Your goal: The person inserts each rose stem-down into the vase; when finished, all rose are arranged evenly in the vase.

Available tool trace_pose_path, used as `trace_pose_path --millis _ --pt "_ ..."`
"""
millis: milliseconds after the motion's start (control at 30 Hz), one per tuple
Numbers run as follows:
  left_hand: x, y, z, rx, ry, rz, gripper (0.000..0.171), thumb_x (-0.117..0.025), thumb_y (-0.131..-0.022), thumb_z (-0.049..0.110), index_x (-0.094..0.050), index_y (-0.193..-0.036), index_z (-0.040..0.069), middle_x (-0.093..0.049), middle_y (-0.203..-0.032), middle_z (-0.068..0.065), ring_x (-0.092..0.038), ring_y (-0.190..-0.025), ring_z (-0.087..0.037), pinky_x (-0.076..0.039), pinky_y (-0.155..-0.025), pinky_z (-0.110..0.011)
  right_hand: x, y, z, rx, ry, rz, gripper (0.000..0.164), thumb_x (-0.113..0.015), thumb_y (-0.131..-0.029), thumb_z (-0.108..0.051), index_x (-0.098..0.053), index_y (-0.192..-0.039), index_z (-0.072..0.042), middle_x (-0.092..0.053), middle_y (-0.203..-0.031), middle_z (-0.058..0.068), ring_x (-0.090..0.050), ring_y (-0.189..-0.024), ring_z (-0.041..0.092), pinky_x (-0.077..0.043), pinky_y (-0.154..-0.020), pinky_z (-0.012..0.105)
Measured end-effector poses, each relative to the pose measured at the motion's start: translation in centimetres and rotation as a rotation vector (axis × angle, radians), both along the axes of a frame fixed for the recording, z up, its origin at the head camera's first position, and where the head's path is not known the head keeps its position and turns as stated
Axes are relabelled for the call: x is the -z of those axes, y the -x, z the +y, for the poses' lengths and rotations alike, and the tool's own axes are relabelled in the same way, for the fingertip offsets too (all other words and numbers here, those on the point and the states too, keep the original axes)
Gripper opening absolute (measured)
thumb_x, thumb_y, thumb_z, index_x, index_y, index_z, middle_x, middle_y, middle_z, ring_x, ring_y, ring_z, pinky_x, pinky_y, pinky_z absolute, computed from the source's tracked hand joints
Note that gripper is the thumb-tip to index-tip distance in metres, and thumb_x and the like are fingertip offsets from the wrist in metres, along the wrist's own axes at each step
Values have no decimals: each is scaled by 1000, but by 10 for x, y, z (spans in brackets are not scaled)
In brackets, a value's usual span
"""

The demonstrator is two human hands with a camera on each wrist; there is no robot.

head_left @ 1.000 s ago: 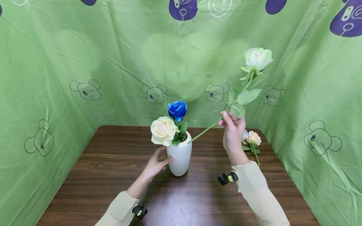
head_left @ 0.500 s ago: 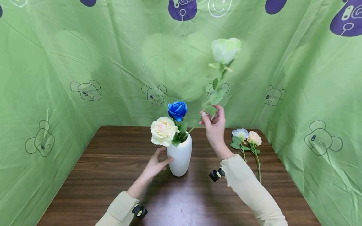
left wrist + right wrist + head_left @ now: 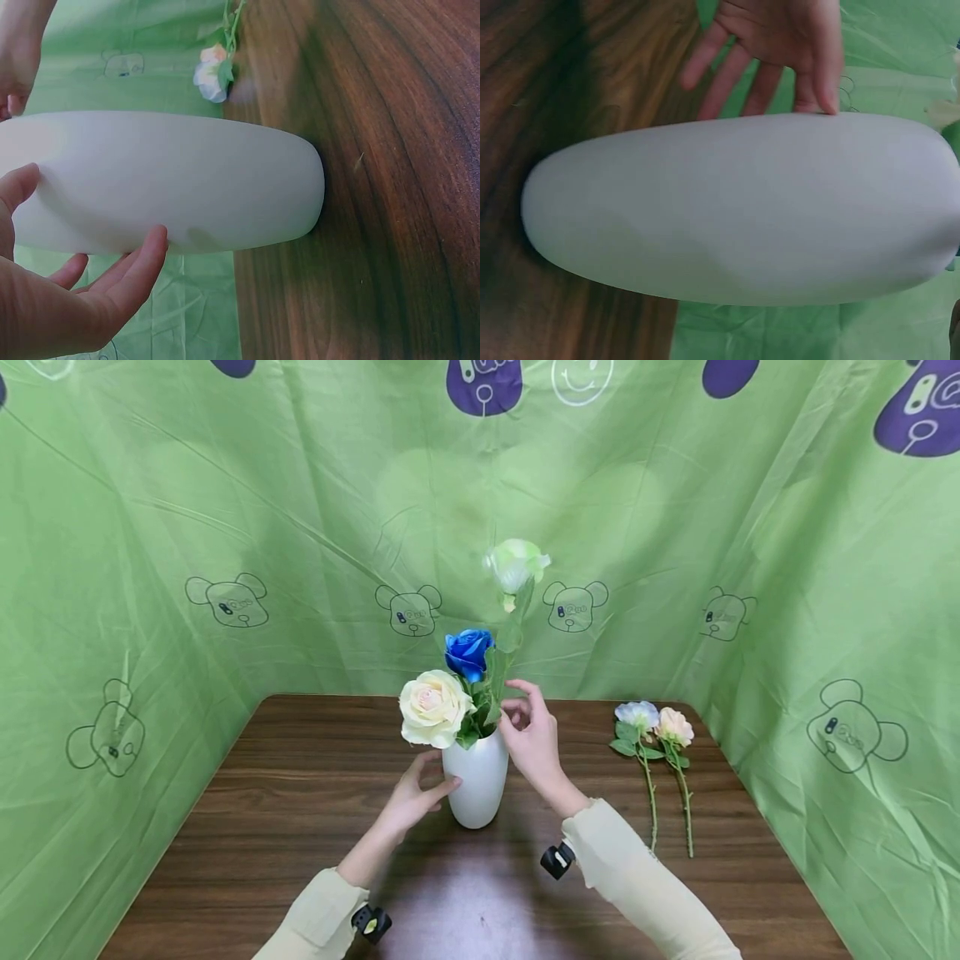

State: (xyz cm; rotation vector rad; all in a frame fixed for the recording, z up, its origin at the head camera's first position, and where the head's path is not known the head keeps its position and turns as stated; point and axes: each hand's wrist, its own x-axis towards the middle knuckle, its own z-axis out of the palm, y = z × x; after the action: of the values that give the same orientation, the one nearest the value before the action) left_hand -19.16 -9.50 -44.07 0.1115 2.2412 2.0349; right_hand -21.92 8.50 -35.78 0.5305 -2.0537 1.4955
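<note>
A white vase (image 3: 476, 785) stands upright on the table, holding a cream rose (image 3: 433, 708) and a blue rose (image 3: 468, 653). My left hand (image 3: 408, 795) holds the vase loosely at its left side, thumb and fingers spread around it in the left wrist view. At the vase mouth, my right hand (image 3: 531, 739) pinches the stem of a pale green-white rose (image 3: 516, 566), its bloom blurred above the blue one. The stem's lower end is hidden by the vase and leaves. In the right wrist view the vase body (image 3: 735, 214) fills the middle.
Two more flowers, a pale bluish-white one (image 3: 637, 716) and a peach one (image 3: 674, 727), lie on the right of the brown wooden table (image 3: 315, 827). Green printed cloth (image 3: 315, 510) hangs around the back and sides.
My right hand has moved left and down from the right, bringing the green-white rose upright over the vase, its stem now at the mouth. The left hand and vase stay put.
</note>
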Motion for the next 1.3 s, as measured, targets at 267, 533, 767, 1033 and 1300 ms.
trace_pose_path --millis 267,533,767,1033,1300 --pt "-15 -8 3 -6 27 4 50 -63 -82 10 -38 -125 1 -47 -114 -22 -54 -92 -32 -49 -65 -38 35 15 5 14 -23 -33 32 -59 -76 6 -53 -106 -5 -64 -80 3 -52 -68 16 -44 -60 35" --pt "11 5 -1 -14 -1 5 56 -67 -79 18 -39 -126 6 -47 -115 -19 -54 -91 -29 -49 -64 -38 30 14 8 103 -138 -27 12 -61 -78 -7 -64 -89 -10 -60 -79 -2 -50 -70 12 -42 -56 27" --pt "16 6 0 -42 17 26 52 -68 -78 20 -43 -123 10 -50 -111 -16 -55 -88 -29 -50 -63 -39 21 17 19 145 -210 -45 11 -64 -80 -21 -69 -79 -11 -55 -68 -6 -49 -60 11 -40 -53 26" --pt "16 6 0 -34 10 23 53 -68 -79 20 -42 -123 9 -49 -113 -16 -55 -90 -29 -49 -64 -39 12 25 26 159 69 -92 23 -68 -78 -30 -66 -88 -9 -62 -75 -1 -54 -60 15 -43 -54 24" --pt "-7 -4 1 -11 0 10 52 -65 -81 14 -39 -124 3 -47 -113 -21 -54 -89 -29 -48 -67 -45 -2 38 17 88 224 -262 26 -66 -80 -21 -66 -100 -3 -60 -87 4 -48 -70 21 -39 -58 22"
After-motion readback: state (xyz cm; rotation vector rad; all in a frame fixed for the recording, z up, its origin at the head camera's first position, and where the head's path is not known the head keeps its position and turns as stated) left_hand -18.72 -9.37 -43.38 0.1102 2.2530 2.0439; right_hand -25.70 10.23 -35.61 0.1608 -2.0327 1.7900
